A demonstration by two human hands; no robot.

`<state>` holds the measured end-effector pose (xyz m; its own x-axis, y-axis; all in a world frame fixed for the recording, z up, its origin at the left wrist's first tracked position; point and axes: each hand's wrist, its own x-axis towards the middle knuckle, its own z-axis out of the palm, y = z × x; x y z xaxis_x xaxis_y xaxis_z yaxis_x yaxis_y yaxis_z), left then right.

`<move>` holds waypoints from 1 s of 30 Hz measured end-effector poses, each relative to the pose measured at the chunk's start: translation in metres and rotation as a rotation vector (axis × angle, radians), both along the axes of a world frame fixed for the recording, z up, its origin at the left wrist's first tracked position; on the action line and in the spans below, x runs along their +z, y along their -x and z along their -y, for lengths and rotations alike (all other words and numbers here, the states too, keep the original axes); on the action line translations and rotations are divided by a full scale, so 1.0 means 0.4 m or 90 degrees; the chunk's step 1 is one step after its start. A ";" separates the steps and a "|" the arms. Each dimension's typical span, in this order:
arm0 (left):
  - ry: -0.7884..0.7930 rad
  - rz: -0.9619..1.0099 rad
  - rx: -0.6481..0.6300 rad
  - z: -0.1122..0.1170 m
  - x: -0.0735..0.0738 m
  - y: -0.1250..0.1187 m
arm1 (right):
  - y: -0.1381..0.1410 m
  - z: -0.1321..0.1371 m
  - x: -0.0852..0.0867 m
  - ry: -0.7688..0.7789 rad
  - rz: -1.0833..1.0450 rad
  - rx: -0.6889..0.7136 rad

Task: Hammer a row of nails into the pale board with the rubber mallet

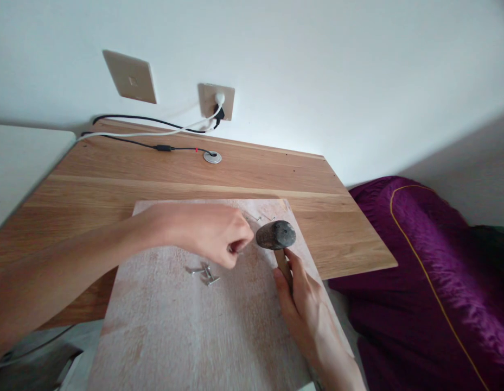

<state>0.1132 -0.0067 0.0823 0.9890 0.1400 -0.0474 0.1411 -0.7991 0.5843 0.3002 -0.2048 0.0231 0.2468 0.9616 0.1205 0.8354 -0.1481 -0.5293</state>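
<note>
My right hand (pixel 300 298) is wrapped round the handle of a mallet (pixel 276 235) with a dark, worn head. The head is raised over the right part of a pale, whitish board (pixel 174 326). My left hand (pixel 223 233) is curled closed above the board, left of the mallet head; what its fingers hold, if anything, is hidden. Several loose screws or nails (pixel 205 273) lie in a small pile on the board below my left hand. Beyond the mallet head, two more small metal fasteners (pixel 259 218) show near the board's far edge.
The board rests on a wooden desk (pixel 317 217) against a white wall. Black and white cables (pixel 154 133) run along the desk's back to a wall socket (pixel 217 101). A grommet (pixel 212 157) sits in the desktop. Purple fabric (pixel 398 260) covers something at the right.
</note>
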 end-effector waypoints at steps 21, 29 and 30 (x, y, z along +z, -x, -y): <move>0.007 0.122 0.080 -0.117 -0.055 0.001 | -0.002 0.002 -0.004 -0.022 0.007 -0.006; 0.015 0.118 0.082 -0.114 -0.061 -0.002 | -0.002 -0.001 0.000 -0.007 -0.003 -0.006; 0.014 0.115 0.081 -0.115 -0.062 -0.002 | -0.002 -0.002 0.001 -0.007 -0.004 -0.005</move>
